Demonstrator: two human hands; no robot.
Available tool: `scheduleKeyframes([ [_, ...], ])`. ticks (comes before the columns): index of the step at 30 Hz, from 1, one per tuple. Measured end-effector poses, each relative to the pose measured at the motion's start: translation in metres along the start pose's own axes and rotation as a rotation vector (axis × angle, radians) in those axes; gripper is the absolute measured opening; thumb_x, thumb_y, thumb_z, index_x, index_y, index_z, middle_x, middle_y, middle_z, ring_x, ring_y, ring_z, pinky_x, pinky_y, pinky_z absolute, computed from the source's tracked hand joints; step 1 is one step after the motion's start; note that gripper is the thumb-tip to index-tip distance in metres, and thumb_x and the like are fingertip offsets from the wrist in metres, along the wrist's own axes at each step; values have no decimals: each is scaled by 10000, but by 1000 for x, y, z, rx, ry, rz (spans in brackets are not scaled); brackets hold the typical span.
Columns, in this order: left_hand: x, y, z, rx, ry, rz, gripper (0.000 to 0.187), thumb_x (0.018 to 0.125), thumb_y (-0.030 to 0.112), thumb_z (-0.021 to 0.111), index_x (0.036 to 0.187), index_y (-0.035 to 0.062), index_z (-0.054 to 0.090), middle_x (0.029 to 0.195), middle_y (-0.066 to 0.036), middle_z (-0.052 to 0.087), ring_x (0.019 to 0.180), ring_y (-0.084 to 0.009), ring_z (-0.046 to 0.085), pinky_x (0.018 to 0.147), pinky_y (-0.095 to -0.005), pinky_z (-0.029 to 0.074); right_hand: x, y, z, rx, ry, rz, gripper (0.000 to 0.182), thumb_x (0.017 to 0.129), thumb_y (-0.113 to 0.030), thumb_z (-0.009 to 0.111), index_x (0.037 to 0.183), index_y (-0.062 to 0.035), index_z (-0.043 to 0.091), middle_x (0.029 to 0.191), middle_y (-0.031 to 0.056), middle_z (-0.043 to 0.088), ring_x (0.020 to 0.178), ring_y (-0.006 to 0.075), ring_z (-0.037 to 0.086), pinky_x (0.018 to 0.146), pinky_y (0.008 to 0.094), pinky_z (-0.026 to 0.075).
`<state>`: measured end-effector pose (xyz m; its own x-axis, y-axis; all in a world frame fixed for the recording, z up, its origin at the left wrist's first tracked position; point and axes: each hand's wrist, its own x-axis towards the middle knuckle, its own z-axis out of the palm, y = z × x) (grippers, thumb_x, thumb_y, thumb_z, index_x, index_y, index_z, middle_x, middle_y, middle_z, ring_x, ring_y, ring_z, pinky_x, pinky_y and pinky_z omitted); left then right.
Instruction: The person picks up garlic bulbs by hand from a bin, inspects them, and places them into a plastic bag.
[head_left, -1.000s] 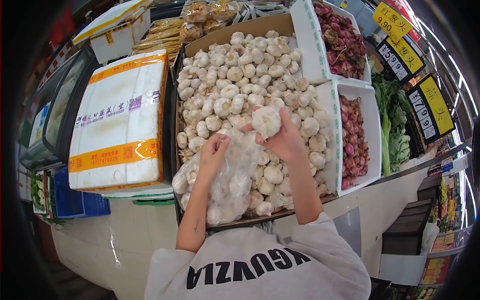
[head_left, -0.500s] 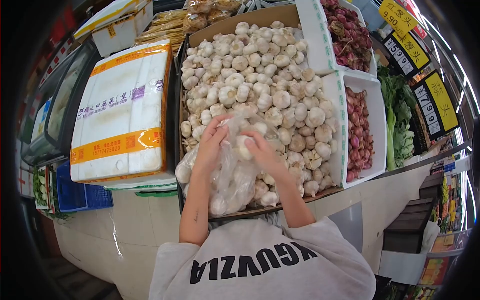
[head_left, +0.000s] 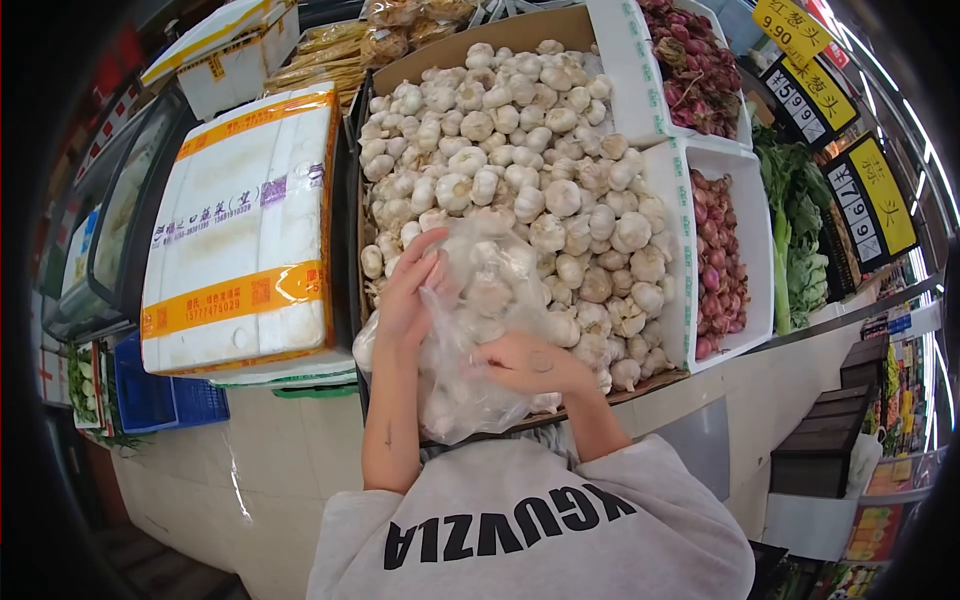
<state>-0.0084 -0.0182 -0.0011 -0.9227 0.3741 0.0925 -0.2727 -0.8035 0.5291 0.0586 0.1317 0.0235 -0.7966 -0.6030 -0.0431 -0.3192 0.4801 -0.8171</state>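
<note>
A clear plastic bag point(head_left: 470, 400) is spread over the near part of a wide heap of garlic bulbs point(head_left: 480, 130). My left hand point(head_left: 412, 290) is closed on the bag's left side near its upper edge, fingers pointing up and away. Lower and to the right, my right hand point(head_left: 525, 362) reaches into or against the film with curled fingers. The plastic blurs those fingertips, and whatever they grip is hidden. Pale bulbs show through the film between the hands.
A white foam box point(head_left: 240, 230) with orange tape stands left of the garlic. To the right, foam trays hold red shallots point(head_left: 715, 260). Leafy greens point(head_left: 800, 250) and price signs point(head_left: 872, 205) lie beyond. A blue crate point(head_left: 165, 380) sits lower left.
My right hand has moved down and toward me, from a garlic bulb it was touching to the bag's lower right. My left hand has shifted slightly left, and the bag is spread wider.
</note>
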Motion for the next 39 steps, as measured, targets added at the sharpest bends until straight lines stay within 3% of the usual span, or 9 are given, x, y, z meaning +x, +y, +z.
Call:
scheduleKeyframes([
  [2, 4, -2, -5, 74, 83, -27, 250, 781, 62, 404, 1026, 34, 445, 529, 38, 324, 481, -43, 307, 460, -169, 271, 1, -9, -17, -10, -112, 19, 174, 761, -170, 484, 728, -4, 524, 578, 58, 516, 486, 96, 464, 460, 227, 360],
  [4, 7, -3, -6, 150, 160, -46, 217, 778, 61, 408, 985, 31, 465, 526, 43, 322, 478, -38, 309, 457, -165, 275, 7, -12, -38, 288, 256, 215, 169, 752, -162, 481, 805, -13, 542, 624, 44, 547, 498, 110, 486, 481, 232, 386],
  [8, 8, -8, -9, 116, 283, -73, 163, 750, 71, 465, 908, 44, 495, 557, 49, 383, 502, -35, 363, 460, -155, 301, 54, -2, -84, 152, 663, 84, 192, 723, -148, 504, 840, -1, 542, 644, 48, 552, 550, 105, 504, 507, 225, 398],
  [14, 9, -20, -8, 251, 209, -81, 160, 706, 68, 522, 865, 55, 515, 644, 46, 462, 566, -25, 407, 513, -152, 316, 152, 69, -77, -558, 512, -287, 326, 624, -95, 540, 941, -40, 495, 826, 98, 525, 761, 210, 517, 703, 345, 388],
  [16, 10, -24, -11, 321, 188, -48, 160, 701, 65, 524, 861, 54, 517, 658, 43, 467, 583, -26, 409, 535, -155, 317, 169, 74, -66, -995, 287, 56, 379, 575, -82, 543, 946, -63, 465, 831, 103, 494, 817, 256, 494, 748, 378, 352],
  [20, 12, -23, -12, 376, 234, -19, 163, 692, 66, 528, 854, 52, 519, 699, 24, 471, 663, -43, 416, 600, -175, 320, 173, 83, -56, -1103, 445, -25, 289, 564, -92, 573, 840, -94, 486, 774, 120, 500, 776, 255, 510, 717, 377, 371],
  [23, 10, -21, -8, 319, 276, -69, 165, 689, 66, 529, 852, 51, 519, 706, 22, 472, 674, -42, 415, 602, -178, 321, 159, 78, -65, -933, 449, -15, 384, 556, -116, 602, 920, -94, 480, 829, 141, 512, 790, 262, 511, 730, 375, 380],
  [31, 8, -20, -2, 268, 285, 54, 192, 687, 28, 514, 878, 49, 510, 644, 48, 456, 591, -29, 401, 555, -153, 301, 92, 31, -103, 986, 303, -230, 594, 685, -294, 573, 1136, -1, 322, 986, 141, 488, 912, 223, 497, 773, 333, 407],
  [39, 7, -15, -4, 343, 245, 167, 187, 700, 33, 509, 886, 42, 490, 603, 54, 432, 540, -25, 388, 507, -146, 309, 54, 27, -82, 911, 213, -43, 552, 712, -340, 540, 1119, -11, 362, 986, 93, 477, 884, 161, 493, 772, 282, 396],
])
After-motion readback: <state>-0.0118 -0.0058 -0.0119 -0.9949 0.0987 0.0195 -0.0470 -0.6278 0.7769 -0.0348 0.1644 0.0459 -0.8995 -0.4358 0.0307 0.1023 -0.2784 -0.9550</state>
